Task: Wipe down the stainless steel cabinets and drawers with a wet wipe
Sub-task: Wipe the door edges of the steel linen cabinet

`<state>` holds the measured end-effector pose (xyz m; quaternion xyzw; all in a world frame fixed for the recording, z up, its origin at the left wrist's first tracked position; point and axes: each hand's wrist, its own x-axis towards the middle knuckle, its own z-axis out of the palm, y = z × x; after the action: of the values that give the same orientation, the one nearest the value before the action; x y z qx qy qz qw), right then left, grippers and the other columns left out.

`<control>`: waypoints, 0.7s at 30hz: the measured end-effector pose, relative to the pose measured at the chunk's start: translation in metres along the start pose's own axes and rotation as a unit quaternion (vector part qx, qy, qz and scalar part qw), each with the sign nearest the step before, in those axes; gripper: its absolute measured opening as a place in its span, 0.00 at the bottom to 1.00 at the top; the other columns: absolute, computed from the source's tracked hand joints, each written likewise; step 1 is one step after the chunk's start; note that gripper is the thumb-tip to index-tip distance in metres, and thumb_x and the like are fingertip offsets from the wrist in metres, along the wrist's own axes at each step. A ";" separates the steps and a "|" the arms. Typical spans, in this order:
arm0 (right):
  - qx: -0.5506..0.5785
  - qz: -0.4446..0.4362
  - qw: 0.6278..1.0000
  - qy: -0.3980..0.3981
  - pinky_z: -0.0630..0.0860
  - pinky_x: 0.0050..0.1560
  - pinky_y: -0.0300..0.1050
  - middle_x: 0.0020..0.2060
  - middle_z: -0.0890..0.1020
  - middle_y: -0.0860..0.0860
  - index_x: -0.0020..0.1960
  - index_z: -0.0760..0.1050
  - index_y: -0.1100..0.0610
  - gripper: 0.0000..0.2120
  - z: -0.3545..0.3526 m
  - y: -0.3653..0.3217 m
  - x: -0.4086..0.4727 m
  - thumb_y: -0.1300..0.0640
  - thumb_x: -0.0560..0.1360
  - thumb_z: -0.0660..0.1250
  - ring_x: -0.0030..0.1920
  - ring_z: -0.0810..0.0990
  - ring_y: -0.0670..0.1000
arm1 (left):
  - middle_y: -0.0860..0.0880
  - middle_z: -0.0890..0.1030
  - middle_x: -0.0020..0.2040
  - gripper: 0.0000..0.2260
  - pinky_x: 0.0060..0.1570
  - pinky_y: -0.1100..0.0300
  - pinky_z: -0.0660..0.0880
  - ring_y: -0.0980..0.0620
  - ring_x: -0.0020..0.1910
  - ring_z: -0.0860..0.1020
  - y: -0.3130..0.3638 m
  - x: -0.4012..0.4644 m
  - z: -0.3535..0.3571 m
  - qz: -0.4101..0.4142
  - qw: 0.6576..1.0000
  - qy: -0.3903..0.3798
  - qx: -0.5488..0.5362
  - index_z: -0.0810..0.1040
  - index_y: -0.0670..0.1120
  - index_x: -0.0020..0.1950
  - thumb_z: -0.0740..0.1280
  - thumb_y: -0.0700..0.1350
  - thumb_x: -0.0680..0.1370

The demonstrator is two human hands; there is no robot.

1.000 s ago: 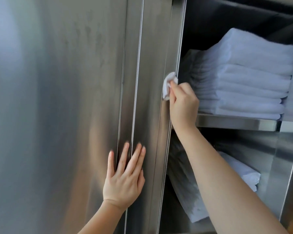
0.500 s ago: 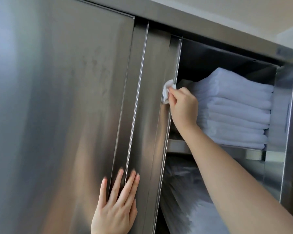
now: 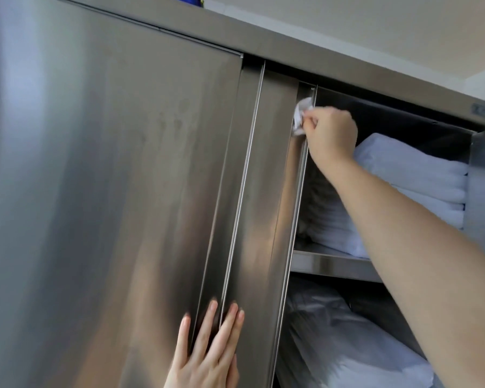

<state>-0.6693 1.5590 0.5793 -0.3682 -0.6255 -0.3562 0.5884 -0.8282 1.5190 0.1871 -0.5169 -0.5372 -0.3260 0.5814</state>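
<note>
- Right hand [image 3: 329,135] now higher than a second ago, up near the top of the sliding door's edge [image 3: 297,191].
- Wet wipe [image 3: 301,114]: white, crumpled, pressed against that edge.
- Fingers curled, pinching the wipe.
- Left hand [image 3: 207,348] flat, fingers straight, resting on the steel cabinet door [image 3: 123,191].
- Folded white towels [image 3: 426,186] on the shelf inside.

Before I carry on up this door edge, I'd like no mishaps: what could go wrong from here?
The right hand pinches the wet wipe against the thin sliding door edge; a slip might scrape fingers on that metal. The forearm passes close over the folded white towels, so it could brush or dampen them. The left hand, flat on the doors, may leave fresh prints.
</note>
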 end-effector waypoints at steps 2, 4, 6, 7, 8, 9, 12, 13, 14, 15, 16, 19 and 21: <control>-0.003 0.021 1.000 -0.011 0.71 0.37 0.46 0.40 0.82 0.56 0.45 0.82 0.58 0.13 -0.004 -0.003 0.027 0.55 0.79 0.61 0.41 0.79 0.57 | 0.51 0.70 0.74 0.28 0.71 0.41 0.59 0.45 0.73 0.68 0.000 -0.001 0.001 -0.004 1.000 0.001 -0.004 0.72 0.48 0.73 0.59 0.48 0.71; 0.009 0.031 0.999 -0.009 0.74 0.40 0.48 0.40 0.82 0.55 0.46 0.82 0.58 0.13 -0.003 -0.004 0.034 0.55 0.79 0.60 0.42 0.79 0.57 | 0.51 0.68 0.75 0.29 0.71 0.41 0.59 0.46 0.74 0.66 0.000 -0.002 0.000 -0.006 1.000 -0.003 -0.014 0.71 0.48 0.74 0.58 0.47 0.72; 0.023 0.034 0.999 -0.010 0.74 0.41 0.49 0.41 0.82 0.55 0.46 0.82 0.60 0.14 -0.002 -0.004 0.023 0.56 0.80 0.60 0.43 0.79 0.56 | 0.51 0.66 0.76 0.29 0.72 0.40 0.58 0.45 0.75 0.64 0.000 -0.003 -0.003 -0.009 1.000 -0.013 -0.027 0.69 0.48 0.75 0.59 0.47 0.72; 0.028 0.032 0.999 -0.011 0.74 0.42 0.49 0.41 0.82 0.56 0.46 0.81 0.60 0.14 -0.001 -0.004 0.014 0.56 0.80 0.59 0.43 0.79 0.56 | 0.51 0.65 0.77 0.29 0.73 0.40 0.58 0.45 0.76 0.63 0.000 -0.003 -0.004 -0.008 0.999 -0.021 -0.034 0.68 0.48 0.76 0.60 0.47 0.73; 0.029 0.027 0.999 -0.014 0.74 0.43 0.51 0.42 0.81 0.56 0.46 0.81 0.60 0.15 0.000 -0.002 0.004 0.55 0.81 0.58 0.43 0.78 0.55 | 0.51 0.64 0.78 0.30 0.74 0.39 0.57 0.45 0.77 0.62 -0.001 -0.004 -0.005 -0.005 0.999 -0.031 -0.041 0.67 0.48 0.76 0.61 0.48 0.73; 0.028 0.021 0.999 -0.019 0.74 0.43 0.51 0.42 0.81 0.56 0.47 0.81 0.60 0.15 0.001 0.000 -0.007 0.55 0.81 0.58 0.43 0.78 0.55 | 0.51 0.62 0.79 0.30 0.74 0.39 0.55 0.45 0.77 0.60 -0.001 -0.005 -0.005 -0.002 0.998 -0.040 -0.051 0.66 0.48 0.77 0.61 0.48 0.73; 0.028 0.009 0.999 -0.028 0.69 0.38 0.49 0.39 0.77 0.56 0.45 0.79 0.61 0.16 0.006 0.003 -0.045 0.54 0.81 0.58 0.39 0.74 0.54 | 0.50 0.58 0.80 0.30 0.75 0.38 0.51 0.44 0.78 0.57 -0.002 -0.006 -0.004 -0.004 0.995 -0.059 -0.083 0.63 0.47 0.78 0.61 0.49 0.75; 0.035 0.008 0.999 -0.025 0.65 0.35 0.48 0.37 0.75 0.56 0.43 0.79 0.62 0.16 0.008 0.004 -0.061 0.54 0.81 0.58 0.37 0.72 0.54 | 0.50 0.57 0.80 0.30 0.75 0.38 0.50 0.44 0.79 0.56 -0.002 -0.006 -0.005 -0.005 0.994 -0.064 -0.092 0.62 0.47 0.78 0.60 0.49 0.76; 0.047 0.011 0.999 -0.019 0.61 0.34 0.47 0.35 0.73 0.55 0.42 0.79 0.63 0.16 0.010 0.004 -0.079 0.55 0.81 0.59 0.35 0.70 0.53 | 0.51 0.56 0.80 0.30 0.75 0.38 0.49 0.44 0.79 0.55 -0.002 -0.006 -0.006 -0.005 0.993 -0.069 -0.098 0.61 0.47 0.79 0.59 0.49 0.76; 0.062 0.015 0.998 -0.010 0.59 0.34 0.47 0.33 0.72 0.55 0.41 0.79 0.63 0.15 0.011 0.004 -0.099 0.55 0.80 0.61 0.34 0.69 0.54 | 0.51 0.55 0.80 0.30 0.75 0.38 0.48 0.44 0.79 0.55 -0.003 -0.006 -0.007 -0.005 0.992 -0.074 -0.102 0.60 0.47 0.79 0.59 0.50 0.77; 0.073 0.021 0.997 -0.006 0.59 0.33 0.46 0.33 0.71 0.55 0.42 0.80 0.63 0.14 0.011 0.004 -0.123 0.57 0.80 0.62 0.33 0.70 0.55 | 0.51 0.55 0.81 0.30 0.75 0.38 0.48 0.44 0.79 0.54 -0.003 -0.006 -0.008 -0.005 0.991 -0.078 -0.106 0.59 0.47 0.79 0.60 0.50 0.77; 0.093 0.036 0.994 -0.033 0.65 0.31 0.46 0.32 0.75 0.57 0.50 0.84 0.61 0.07 0.006 -0.002 -0.217 0.62 0.77 0.67 0.32 0.75 0.57 | 0.50 0.54 0.81 0.31 0.75 0.38 0.46 0.43 0.79 0.53 -0.003 -0.004 -0.011 -0.004 0.989 -0.088 -0.117 0.58 0.47 0.80 0.61 0.49 0.77; 0.101 0.033 0.992 -0.073 0.67 0.29 0.44 0.31 0.75 0.55 0.54 0.83 0.62 0.08 -0.003 -0.005 -0.283 0.65 0.75 0.70 0.30 0.74 0.55 | 0.50 0.54 0.81 0.31 0.75 0.38 0.46 0.43 0.79 0.52 -0.004 -0.002 -0.010 -0.003 0.988 -0.095 -0.119 0.57 0.47 0.80 0.60 0.49 0.78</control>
<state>-0.6623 1.5419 0.2965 -0.3520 -0.6875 -0.2438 0.5864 -0.8289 1.5082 0.1875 -0.6098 -0.5487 -0.3388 0.4608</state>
